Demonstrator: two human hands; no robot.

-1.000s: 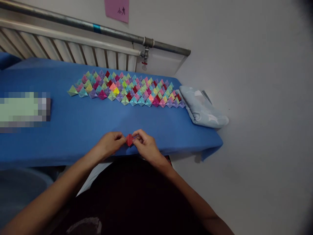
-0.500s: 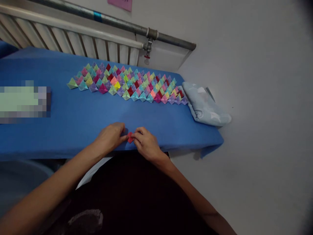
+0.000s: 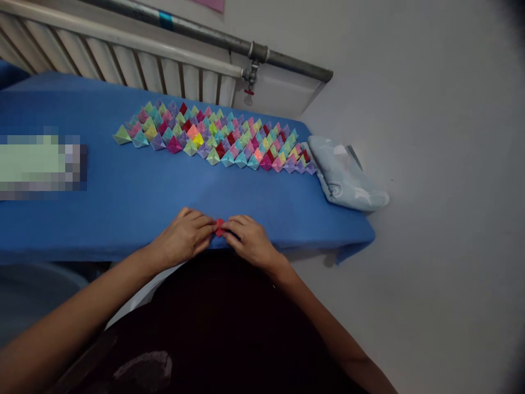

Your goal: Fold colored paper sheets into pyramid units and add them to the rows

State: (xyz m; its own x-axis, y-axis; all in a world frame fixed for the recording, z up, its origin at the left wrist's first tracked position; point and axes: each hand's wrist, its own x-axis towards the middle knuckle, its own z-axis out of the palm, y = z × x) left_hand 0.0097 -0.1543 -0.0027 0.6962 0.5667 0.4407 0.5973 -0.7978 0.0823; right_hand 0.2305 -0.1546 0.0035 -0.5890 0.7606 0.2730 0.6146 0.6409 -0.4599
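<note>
A small piece of folded red paper point(image 3: 220, 227) is held between my two hands near the front edge of the blue-covered table point(image 3: 164, 189). My left hand point(image 3: 185, 234) pinches its left side, fingers closed and pressed together. From the other side, my right hand point(image 3: 250, 238) grips the paper with thumb and fingertips. Farther back stand several rows of folded paper boats point(image 3: 213, 157) in pink, green, blue, purple, yellow and dark red, packed close together. Parts of the red paper are covered by my fingertips.
A folded light-blue patterned cloth point(image 3: 346, 178) lies at the right end, beside the wall. Behind the table run a white radiator point(image 3: 123, 63) and a metal pipe point(image 3: 213, 35) with a red-handled valve point(image 3: 249, 92). A pixelated pale green item point(image 3: 30, 167) lies at the left.
My left hand has closed onto the left side of the red paper, its fingers now drawn together. My right hand keeps its hold. The view has shifted slightly.
</note>
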